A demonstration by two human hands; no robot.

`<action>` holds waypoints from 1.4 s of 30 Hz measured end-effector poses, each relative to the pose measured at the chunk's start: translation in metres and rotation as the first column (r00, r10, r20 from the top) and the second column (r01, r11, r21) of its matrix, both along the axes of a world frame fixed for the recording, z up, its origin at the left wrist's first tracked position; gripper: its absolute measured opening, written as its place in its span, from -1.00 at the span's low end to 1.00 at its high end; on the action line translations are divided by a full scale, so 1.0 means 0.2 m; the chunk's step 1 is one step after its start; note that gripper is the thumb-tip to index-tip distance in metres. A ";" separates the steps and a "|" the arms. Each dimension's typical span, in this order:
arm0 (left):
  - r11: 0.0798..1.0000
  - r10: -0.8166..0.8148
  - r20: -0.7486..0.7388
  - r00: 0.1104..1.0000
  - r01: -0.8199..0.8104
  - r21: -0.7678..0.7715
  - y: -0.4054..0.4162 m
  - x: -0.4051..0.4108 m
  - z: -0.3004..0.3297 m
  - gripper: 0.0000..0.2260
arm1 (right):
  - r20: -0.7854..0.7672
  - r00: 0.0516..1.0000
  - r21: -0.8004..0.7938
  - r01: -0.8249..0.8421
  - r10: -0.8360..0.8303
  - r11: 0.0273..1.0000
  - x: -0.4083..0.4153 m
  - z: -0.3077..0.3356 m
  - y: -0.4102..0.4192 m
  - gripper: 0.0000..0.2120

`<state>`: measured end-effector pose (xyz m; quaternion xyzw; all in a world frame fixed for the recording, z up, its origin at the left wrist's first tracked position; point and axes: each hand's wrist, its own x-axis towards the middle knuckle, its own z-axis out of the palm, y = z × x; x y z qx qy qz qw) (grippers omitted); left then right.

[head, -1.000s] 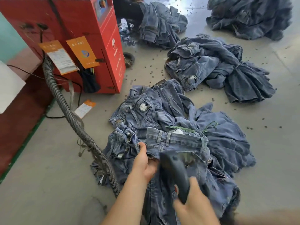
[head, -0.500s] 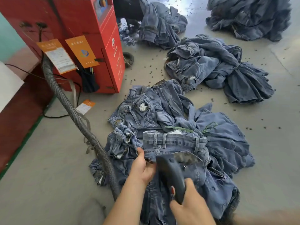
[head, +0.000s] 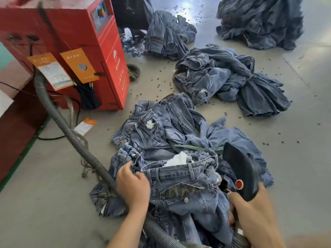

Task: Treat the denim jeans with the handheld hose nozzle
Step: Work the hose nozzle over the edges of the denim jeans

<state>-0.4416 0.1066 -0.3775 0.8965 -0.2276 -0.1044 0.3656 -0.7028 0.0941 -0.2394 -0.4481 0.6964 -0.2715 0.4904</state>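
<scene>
The jeans (head: 180, 187) are faded blue denim cloth, matt and creased, with a dark stained patch on the pocket flap and a small shiny metal rivet (head: 186, 200). White lining cloth (head: 176, 160) shows at the waistband. The nozzle (head: 240, 169) is black plastic, smooth with a dull sheen, bearing a glossy red button (head: 239, 184). The hose (head: 71, 135) is grey ribbed plastic. The cabinet (head: 75, 51) is red painted metal, carrying orange paper tags (head: 79, 68). The floor (head: 44, 176) is smooth grey concrete.
</scene>
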 end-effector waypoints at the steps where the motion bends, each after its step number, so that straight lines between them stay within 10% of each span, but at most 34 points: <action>1: 0.984 -0.152 0.112 0.982 0.160 -0.072 -0.05 -0.03 0.05 -0.71 | 0.000 1.000 0.013 -0.017 0.017 1.000 0.01 -0.01 0.01 -0.71; 6: 0.800 -0.596 -0.135 0.791 0.601 -0.010 -0.52 -0.09 0.22 -0.70 | -0.005 0.999 0.064 -0.043 0.044 0.997 0.03 -0.02 0.01 -0.73; 11: 0.588 -0.563 -0.564 0.605 0.772 0.241 -0.84 -0.16 0.06 -0.19 | -0.106 0.992 0.072 -0.054 0.062 0.996 0.02 -0.06 -0.14 -0.74; 14: 0.489 -0.618 -0.522 0.588 0.807 0.330 -0.86 -0.17 -0.08 -0.44 | -0.149 0.986 0.091 -0.065 0.078 0.994 0.02 -0.11 -0.22 -0.71; 23: 0.797 -0.495 -0.731 0.470 0.580 -0.167 -0.70 -0.13 -0.06 -0.76 | -0.077 0.966 0.153 -0.233 0.246 0.960 0.02 -0.12 -0.25 -0.74; 42: 0.818 -0.519 -0.793 0.318 0.455 -0.353 -0.48 -0.12 0.11 -0.79 | -0.098 0.882 0.150 -0.445 0.461 0.883 0.09 0.04 -0.21 -0.77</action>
